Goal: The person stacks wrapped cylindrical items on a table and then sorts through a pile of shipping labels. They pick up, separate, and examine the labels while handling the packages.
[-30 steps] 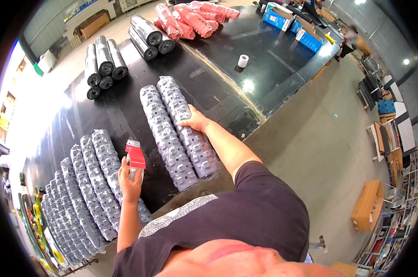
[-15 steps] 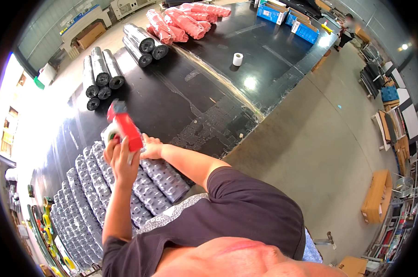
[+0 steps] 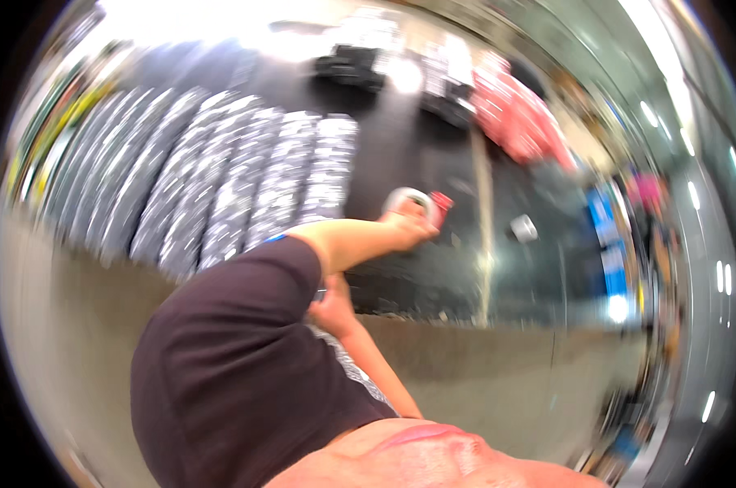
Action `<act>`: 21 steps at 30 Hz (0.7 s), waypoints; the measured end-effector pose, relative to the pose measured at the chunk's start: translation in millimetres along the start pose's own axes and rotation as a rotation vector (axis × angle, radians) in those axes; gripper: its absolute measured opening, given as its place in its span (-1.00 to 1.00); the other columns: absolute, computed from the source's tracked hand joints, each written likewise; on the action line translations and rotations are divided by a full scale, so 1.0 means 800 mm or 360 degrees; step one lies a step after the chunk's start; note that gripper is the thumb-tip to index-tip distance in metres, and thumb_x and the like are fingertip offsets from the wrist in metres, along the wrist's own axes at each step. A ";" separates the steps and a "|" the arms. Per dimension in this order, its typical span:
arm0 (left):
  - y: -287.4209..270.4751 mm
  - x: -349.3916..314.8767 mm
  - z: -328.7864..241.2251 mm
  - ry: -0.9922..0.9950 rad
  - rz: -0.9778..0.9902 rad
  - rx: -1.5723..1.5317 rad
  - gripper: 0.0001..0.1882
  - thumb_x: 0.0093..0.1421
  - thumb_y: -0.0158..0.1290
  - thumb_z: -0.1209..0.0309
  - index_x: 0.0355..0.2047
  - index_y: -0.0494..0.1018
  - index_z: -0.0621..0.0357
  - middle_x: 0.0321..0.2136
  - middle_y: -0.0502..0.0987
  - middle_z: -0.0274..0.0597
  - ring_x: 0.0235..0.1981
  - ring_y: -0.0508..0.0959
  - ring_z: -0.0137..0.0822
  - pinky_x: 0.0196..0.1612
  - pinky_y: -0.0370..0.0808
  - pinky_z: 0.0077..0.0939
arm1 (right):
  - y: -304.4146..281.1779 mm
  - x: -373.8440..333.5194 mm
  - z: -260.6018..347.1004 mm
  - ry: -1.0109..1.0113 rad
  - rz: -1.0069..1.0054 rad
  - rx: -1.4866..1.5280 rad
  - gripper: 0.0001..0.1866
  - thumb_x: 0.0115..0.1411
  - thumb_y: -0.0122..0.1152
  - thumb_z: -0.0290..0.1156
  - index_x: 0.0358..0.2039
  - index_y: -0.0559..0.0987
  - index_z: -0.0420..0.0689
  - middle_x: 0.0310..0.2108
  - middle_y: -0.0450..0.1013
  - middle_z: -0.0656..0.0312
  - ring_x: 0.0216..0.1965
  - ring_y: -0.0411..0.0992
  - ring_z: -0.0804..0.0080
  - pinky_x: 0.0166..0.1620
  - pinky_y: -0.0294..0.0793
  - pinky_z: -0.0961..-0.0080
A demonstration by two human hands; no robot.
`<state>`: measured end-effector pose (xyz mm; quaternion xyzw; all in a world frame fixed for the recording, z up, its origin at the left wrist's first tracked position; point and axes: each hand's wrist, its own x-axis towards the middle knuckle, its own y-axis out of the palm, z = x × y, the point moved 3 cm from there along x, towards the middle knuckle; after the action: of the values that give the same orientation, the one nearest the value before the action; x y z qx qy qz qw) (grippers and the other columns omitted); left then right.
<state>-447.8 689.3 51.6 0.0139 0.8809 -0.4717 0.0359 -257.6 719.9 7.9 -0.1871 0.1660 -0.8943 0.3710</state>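
My left hand [image 3: 412,228] is closed on a red tape dispenser [image 3: 441,207] with a pale tape roll on it, held out over the black table [image 3: 384,281]. Below my left forearm, at the table's near edge, is my right hand [image 3: 333,307]. Its fingers are smeared and partly hidden, and a small greyish bit shows beside them. Several grey, shiny wrapped rolls [image 3: 274,171] lie in a row just left of my hands.
Farther back lie black-ended rolls in silvery wrap [image 3: 351,65] and pink wrapped rolls [image 3: 518,114]. A small white roll [image 3: 523,228] stands on the table's right part. Blue boxes [image 3: 604,220] sit at its right end, and grey floor [image 3: 498,366] runs along the near edge.
The view has swung round to the left and blurred. My left hand has carried the tape dispenser away from the grey rolls; my right hand has drawn back toward my body.
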 end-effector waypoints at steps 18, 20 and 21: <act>-0.268 -0.839 0.511 -0.0433 -0.0618 0.0360 -0.33 -0.02 0.26 0.21 0.14 0.37 -0.04 0.32 0.09 -0.09 0.37 -0.09 0.15 0.28 0.00 0.18 | 0.074 0.118 0.113 0.0457 -0.0786 0.0243 -0.50 0.32 0.07 -0.34 0.18 0.31 -0.35 0.00 0.38 0.22 -0.15 0.32 0.54 -0.09 0.29 0.59; -0.262 -0.933 0.566 -0.0693 -0.0571 0.0316 -0.31 -0.02 0.27 0.18 0.15 0.36 -0.01 0.31 0.10 -0.07 0.36 -0.07 0.15 0.29 -0.01 0.17 | 0.175 0.166 0.134 0.0188 -0.0617 0.0035 -0.46 0.31 0.07 -0.33 0.18 0.27 -0.42 0.14 0.31 0.00 0.14 0.30 0.25 0.22 0.21 0.38; -0.254 -0.978 0.586 -0.0858 -0.0540 0.0270 -0.29 -0.03 0.28 0.17 0.15 0.36 0.00 0.31 0.11 -0.06 0.36 -0.06 0.16 0.29 -0.01 0.17 | 0.248 0.195 0.159 0.0214 -0.0454 0.0049 -0.45 0.28 0.12 -0.32 0.17 0.30 -0.39 0.14 0.30 -0.04 0.15 0.28 0.22 0.21 0.22 0.36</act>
<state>343.7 194.1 20.9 -0.2555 0.7869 -0.5295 0.1874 -182.5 453.5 65.8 -0.1427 0.1486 -0.9509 0.2312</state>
